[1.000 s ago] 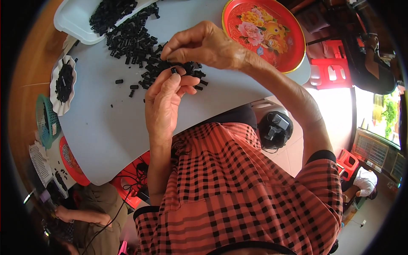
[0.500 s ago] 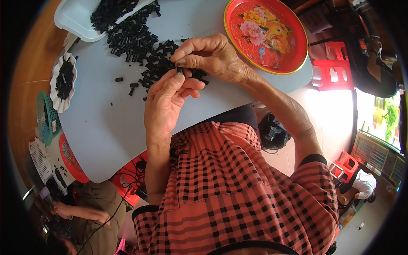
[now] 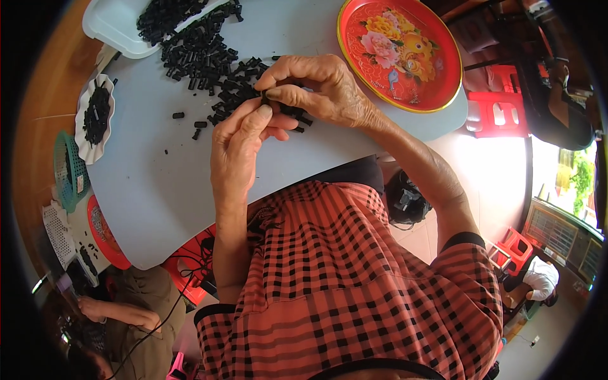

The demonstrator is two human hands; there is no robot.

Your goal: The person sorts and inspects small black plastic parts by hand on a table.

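Note:
Over the table, both my hands meet at the fingertips around a small black plastic part (image 3: pixel 266 99), mostly covered by the fingers. My left hand (image 3: pixel 244 136) pinches it from below between thumb and forefinger, the other fingers loosely curled. From above, my right hand (image 3: pixel 316 88) grips its upper end between thumb and forefinger. Just beyond and beneath the hands lies a loose pile of short black cylindrical parts (image 3: pixel 202 63), spreading away toward the far left. A few single black parts (image 3: pixel 201 125) lie apart, left of my left hand.
Far left, a white plastic tray (image 3: pixel 101 28) and a white scalloped dish (image 3: pixel 88 152) hold more black parts. A red floral tray (image 3: pixel 453 95) rests at the table's (image 3: pixel 145 209) far right. A green basket (image 3: pixel 79 171) stands left; another person (image 3: pixel 133 313) sits lower left.
My left hand has shifted slightly left, and its fingertips have closed nearer to my right hand's. The black part stays between them, now more hidden.

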